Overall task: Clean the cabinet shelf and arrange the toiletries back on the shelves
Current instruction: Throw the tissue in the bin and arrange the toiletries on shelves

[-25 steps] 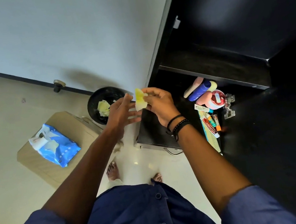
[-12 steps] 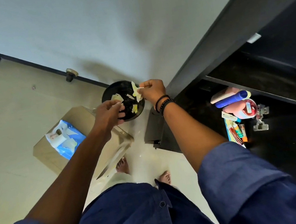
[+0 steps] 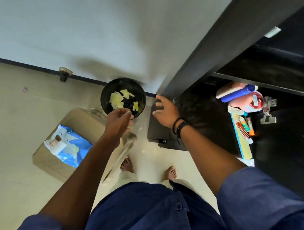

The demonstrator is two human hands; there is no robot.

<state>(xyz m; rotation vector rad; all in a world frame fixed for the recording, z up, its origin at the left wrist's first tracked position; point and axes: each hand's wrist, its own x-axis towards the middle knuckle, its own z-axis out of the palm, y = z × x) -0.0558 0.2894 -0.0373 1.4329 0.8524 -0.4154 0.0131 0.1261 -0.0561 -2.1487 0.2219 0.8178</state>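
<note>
A black round bin (image 3: 137, 89) stands on the floor by the wall, with several yellowish used wipes (image 3: 117, 99) inside. My left hand (image 3: 118, 120) hovers over its near rim, fingers curled, holding nothing that I can see. My right hand (image 3: 165, 111) is to the right of the bin, fingers spread and empty, above the corner of the black cabinet shelf (image 3: 202, 111). Toiletries (image 3: 241, 96) lie in a heap on that shelf at the right: pink and blue bottles, a round pink container and small tubes.
A blue pack of wet wipes (image 3: 70, 145) lies on a beige stool (image 3: 45, 161) left of my legs. A door stopper (image 3: 65, 73) sits at the skirting. The dark cabinet wall (image 3: 232, 22) rises at the right. My bare feet stand on the tiled floor.
Half a second ago my right hand held a yellowish wipe over the bin; now the wipe is gone from it and the hand has moved right, fingers spread. The left hand stays over the rim.
</note>
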